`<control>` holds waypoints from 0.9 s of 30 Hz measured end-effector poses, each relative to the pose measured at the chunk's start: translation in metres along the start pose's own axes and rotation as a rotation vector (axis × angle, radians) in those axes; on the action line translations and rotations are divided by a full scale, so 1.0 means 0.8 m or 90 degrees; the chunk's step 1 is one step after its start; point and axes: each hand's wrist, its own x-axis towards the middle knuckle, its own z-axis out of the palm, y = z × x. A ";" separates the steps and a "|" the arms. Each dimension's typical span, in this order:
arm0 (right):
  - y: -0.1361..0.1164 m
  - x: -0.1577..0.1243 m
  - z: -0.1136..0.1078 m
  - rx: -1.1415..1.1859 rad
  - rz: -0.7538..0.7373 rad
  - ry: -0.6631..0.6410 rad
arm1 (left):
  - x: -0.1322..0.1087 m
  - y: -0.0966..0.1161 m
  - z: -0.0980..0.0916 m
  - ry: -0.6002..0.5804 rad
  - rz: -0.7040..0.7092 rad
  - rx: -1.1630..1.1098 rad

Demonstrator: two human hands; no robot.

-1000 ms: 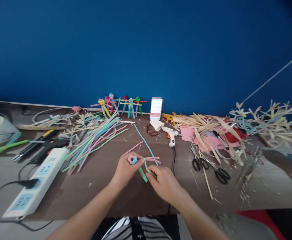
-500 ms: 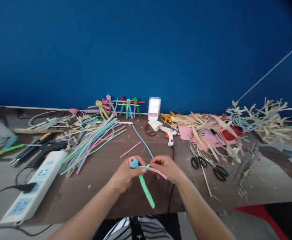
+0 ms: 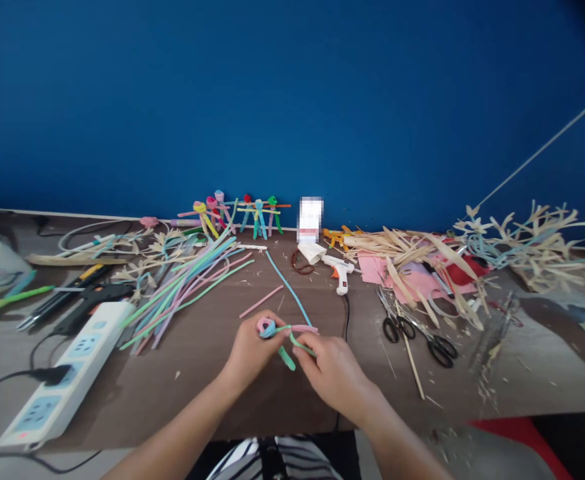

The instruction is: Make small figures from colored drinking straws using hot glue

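Note:
My left hand is closed around a pipe-cleaner figure whose coiled pink and blue head shows above the thumb. A pink pipe-cleaner strip juts out rightward from it. Below the fingers hangs a thick green wrapped leg. With thumb and forefinger, my right hand pinches a thin green pipe cleaner that runs from the figure. The palm side of both hands is hidden.
Loose pipe cleaners and a white power strip lie left. Several finished figures stand by the blue wall. A glue gun, scissors and dried strips are right. A blue pipe cleaner lies ahead.
My right hand has shifted slightly down and now pinches the green pipe cleaner, with the pink strip free of its fingers. The green leg has swung up closer to my left hand.

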 end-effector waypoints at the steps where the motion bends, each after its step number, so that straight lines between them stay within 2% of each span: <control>1: 0.000 0.000 -0.006 -0.003 -0.002 0.002 | 0.000 0.001 -0.001 -0.030 0.002 0.002; 5: 0.006 0.009 -0.024 0.070 0.013 0.027 | -0.002 0.005 -0.006 -0.159 -0.023 -0.031; 8: 0.016 0.021 -0.027 0.209 0.036 0.027 | -0.004 0.009 -0.008 -0.217 -0.063 -0.123; 10: 0.023 0.028 -0.021 0.315 0.056 -0.004 | -0.005 0.011 -0.007 -0.194 -0.075 -0.211; 12: 0.028 0.032 -0.010 0.406 0.086 -0.046 | -0.006 0.012 -0.004 -0.135 -0.074 -0.275; 16: 0.030 0.030 0.019 0.493 0.137 -0.083 | -0.002 0.008 0.000 -0.028 -0.067 -0.303; 19: 0.023 0.024 0.035 0.474 0.145 -0.088 | 0.001 0.000 0.001 0.042 -0.050 -0.251; 22: 0.010 0.016 0.038 0.337 0.090 -0.045 | 0.002 -0.005 0.000 0.088 -0.025 -0.148; 25: -0.001 0.008 0.026 0.135 0.009 0.006 | 0.002 -0.003 -0.002 0.072 -0.010 -0.074; 27: -0.006 0.005 0.014 0.068 -0.020 0.009 | 0.002 0.001 -0.003 0.046 -0.008 -0.057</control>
